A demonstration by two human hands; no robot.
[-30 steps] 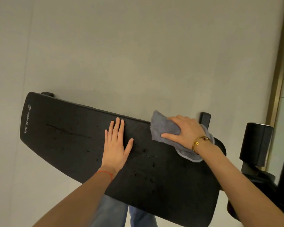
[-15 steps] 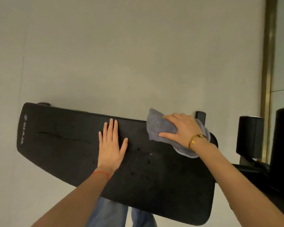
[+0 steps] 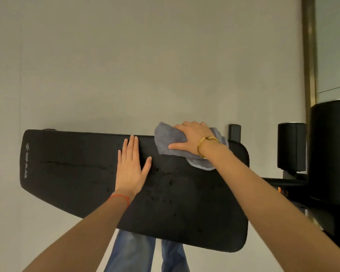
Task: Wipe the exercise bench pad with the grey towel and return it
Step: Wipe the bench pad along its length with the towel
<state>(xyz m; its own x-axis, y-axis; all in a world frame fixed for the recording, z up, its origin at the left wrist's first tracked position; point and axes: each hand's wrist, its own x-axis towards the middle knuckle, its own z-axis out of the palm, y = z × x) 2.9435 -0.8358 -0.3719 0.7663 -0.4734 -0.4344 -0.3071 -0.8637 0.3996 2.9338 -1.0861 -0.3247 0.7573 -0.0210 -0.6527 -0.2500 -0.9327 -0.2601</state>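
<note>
The black exercise bench pad (image 3: pixel 77 173) lies across the view, its worn surface cracked and pitted, a white logo at its left end. My left hand (image 3: pixel 131 167) rests flat on the pad's middle, fingers spread. My right hand (image 3: pixel 192 137) presses the bunched grey towel (image 3: pixel 165 140) down on the pad's far edge, right of centre. Part of the towel shows below my wrist, the rest is under my palm.
Black foam rollers (image 3: pixel 290 148) and a larger black padded part (image 3: pixel 330 154) stand on the bench frame at the right. A black post (image 3: pixel 235 132) rises behind the pad. The pale floor (image 3: pixel 145 65) stretches beyond, with a brass strip (image 3: pixel 309 55) at the right. My jeans (image 3: pixel 132 252) show below.
The view has shifted so the pad sits more level and lower in frame. My right hand and the towel have slid slightly toward the pad's far edge. The left hand stays put.
</note>
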